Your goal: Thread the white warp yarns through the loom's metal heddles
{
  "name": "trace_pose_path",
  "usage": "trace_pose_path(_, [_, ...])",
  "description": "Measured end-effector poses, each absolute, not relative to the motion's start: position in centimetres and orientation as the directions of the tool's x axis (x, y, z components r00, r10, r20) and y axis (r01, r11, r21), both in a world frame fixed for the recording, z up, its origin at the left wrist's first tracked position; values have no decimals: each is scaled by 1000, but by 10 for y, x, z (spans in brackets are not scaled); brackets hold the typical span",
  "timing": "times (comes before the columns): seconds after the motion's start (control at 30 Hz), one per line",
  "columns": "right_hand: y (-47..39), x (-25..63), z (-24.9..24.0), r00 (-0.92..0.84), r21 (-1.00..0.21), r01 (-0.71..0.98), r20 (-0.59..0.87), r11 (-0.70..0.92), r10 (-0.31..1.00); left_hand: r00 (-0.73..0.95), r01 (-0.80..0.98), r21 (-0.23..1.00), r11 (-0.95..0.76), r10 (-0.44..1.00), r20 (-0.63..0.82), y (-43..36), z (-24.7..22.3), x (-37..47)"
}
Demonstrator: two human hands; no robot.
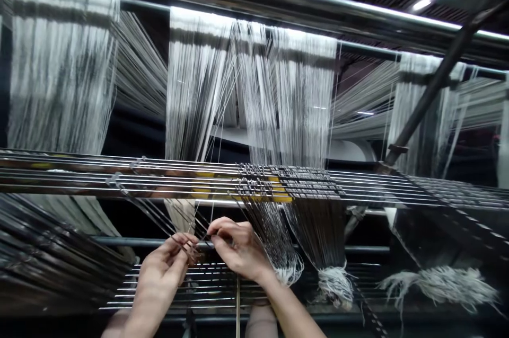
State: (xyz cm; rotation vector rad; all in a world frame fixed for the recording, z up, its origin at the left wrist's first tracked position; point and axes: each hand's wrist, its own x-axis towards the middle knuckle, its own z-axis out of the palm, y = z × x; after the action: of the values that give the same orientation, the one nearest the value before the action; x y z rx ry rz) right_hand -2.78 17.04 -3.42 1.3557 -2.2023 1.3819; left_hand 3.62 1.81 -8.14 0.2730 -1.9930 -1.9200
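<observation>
Single head view, close, facing forward and slightly up at loom frame; hanging warp threads fill background.

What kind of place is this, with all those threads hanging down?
Most likely a weaving mill, at a loom. White warp threads hang in sheets, metal bars carry thin heddle wires, and both hands, left and right, pinch wires.

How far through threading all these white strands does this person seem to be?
Done, apparently: the tied bundles hanging at right. In hand: left hand and right hand pinch thin wires together. Left: loose white yarn sheets hang above, though their threading can't be told.
</observation>
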Motion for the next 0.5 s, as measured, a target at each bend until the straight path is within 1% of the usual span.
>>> trace_pose_path(0.03, [171,-29,-36,-544,-623,-779,617,70,-570,-927,98,995,35,-360,104,18,-84,36])
trace_pose_path(0.07, [171,-30,-38,-536,-638,-770,635,15,-556,-931,92,994,52,-351,105,19,-86,37])
trace_pose_path(0.13, [171,-31,-40,-541,-660,-751,631,-17,-555,-926,85,988,127,-355,125,21,-89,38])
trace_pose_path(0.3, [176,-31,-45,-602,-708,-706,586,19,-543,-918,50,983,175,-380,114,24,-89,40])
trace_pose_path(0.4, [176,-29,-44,-585,-665,-744,602,65,-543,-912,51,974,222,-386,136,27,-87,41])
trace_pose_path(0.5, [171,-28,-38,-568,-597,-782,565,179,-599,-877,99,929,355,-410,251,35,-83,46])
